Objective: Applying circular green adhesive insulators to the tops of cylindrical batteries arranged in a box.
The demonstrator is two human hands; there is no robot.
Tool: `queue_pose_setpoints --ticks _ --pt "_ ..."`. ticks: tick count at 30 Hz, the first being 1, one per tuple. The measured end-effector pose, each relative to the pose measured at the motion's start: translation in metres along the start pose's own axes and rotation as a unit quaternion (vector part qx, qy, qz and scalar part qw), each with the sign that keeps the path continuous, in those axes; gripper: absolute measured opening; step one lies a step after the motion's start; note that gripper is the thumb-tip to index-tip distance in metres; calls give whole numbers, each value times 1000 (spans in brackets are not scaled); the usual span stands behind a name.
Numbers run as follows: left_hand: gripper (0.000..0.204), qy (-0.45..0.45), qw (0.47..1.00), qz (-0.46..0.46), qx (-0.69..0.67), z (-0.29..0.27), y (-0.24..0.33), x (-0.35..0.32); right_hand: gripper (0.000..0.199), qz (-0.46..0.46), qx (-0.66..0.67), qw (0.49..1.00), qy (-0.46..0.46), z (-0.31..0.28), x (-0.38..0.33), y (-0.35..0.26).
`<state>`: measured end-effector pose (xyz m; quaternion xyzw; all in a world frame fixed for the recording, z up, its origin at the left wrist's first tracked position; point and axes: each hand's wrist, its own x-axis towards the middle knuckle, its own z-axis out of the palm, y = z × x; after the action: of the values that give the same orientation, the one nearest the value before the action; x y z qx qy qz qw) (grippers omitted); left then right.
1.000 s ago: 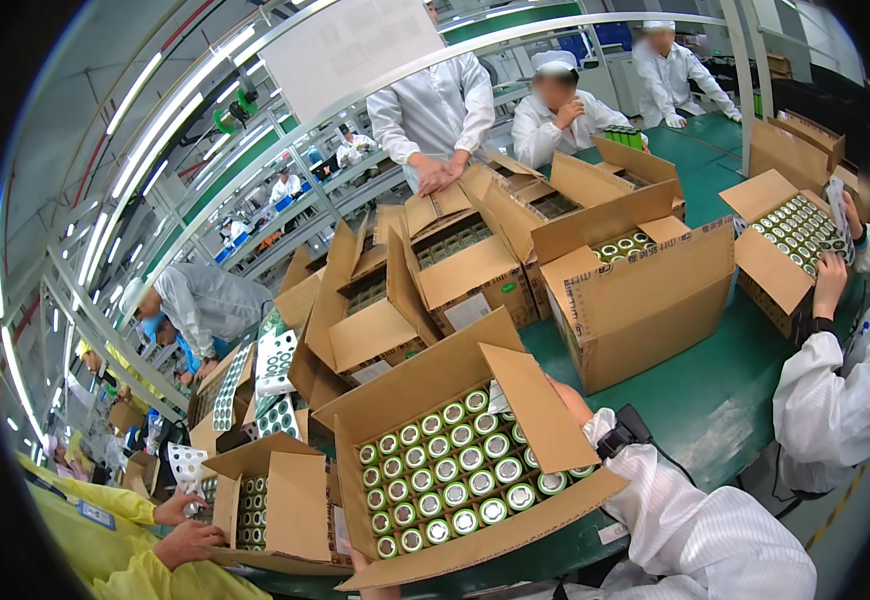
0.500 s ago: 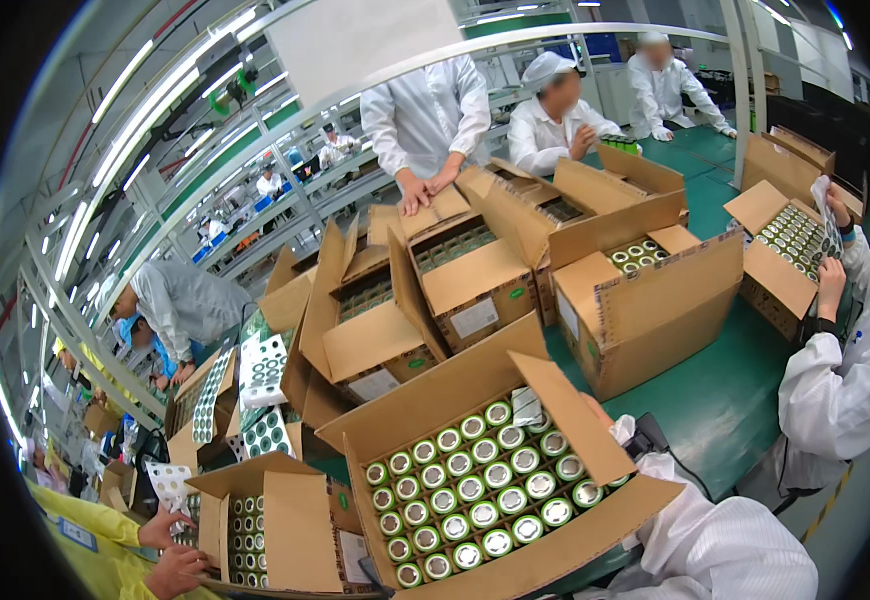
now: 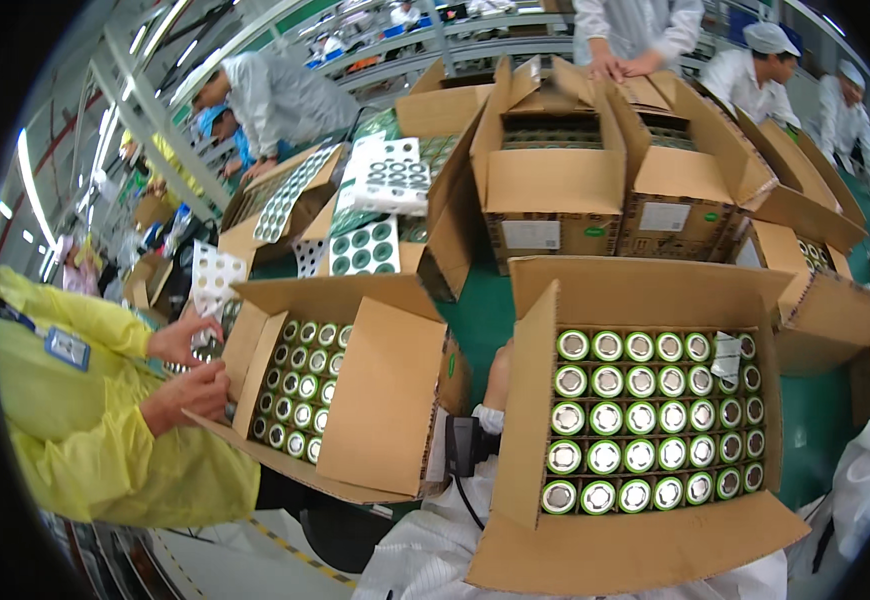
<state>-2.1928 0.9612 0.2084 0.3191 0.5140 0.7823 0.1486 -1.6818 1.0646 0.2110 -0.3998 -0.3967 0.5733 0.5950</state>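
An open cardboard box in front of me holds rows of green-sleeved cylindrical battery cells with silver tops, set in a cardboard divider. A small pale packet lies on the cells near the far right corner. My left hand is at the box's left side, partly behind its raised flap; its fingers are hidden. A black device with a cable is on that wrist. At the right edge a white sleeve with a black strap shows, but no hand of mine is visible there.
To my left, a person in yellow handles metallic pieces beside another open box of cells. Several open boxes line the far side of the green table. Perforated white sheets lie on boxes at left. Co-workers in white stand beyond.
My view has swung left, and the near box now sits squarer and farther right in it. My left hand and wrist device have come into view. The yellow-clad person's hands have lifted some metallic pieces.
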Motion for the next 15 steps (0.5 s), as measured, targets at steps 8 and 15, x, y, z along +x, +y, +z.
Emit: queue_pose_setpoints --ticks 8,15 --pt "54 -17 1000 -10 17 0 -14 -19 40 -10 -3 1000 -1 -17 3 6" --pt "54 -87 994 -64 7 35 -50 -43 40 -21 -5 1000 2 -36 4 -1"
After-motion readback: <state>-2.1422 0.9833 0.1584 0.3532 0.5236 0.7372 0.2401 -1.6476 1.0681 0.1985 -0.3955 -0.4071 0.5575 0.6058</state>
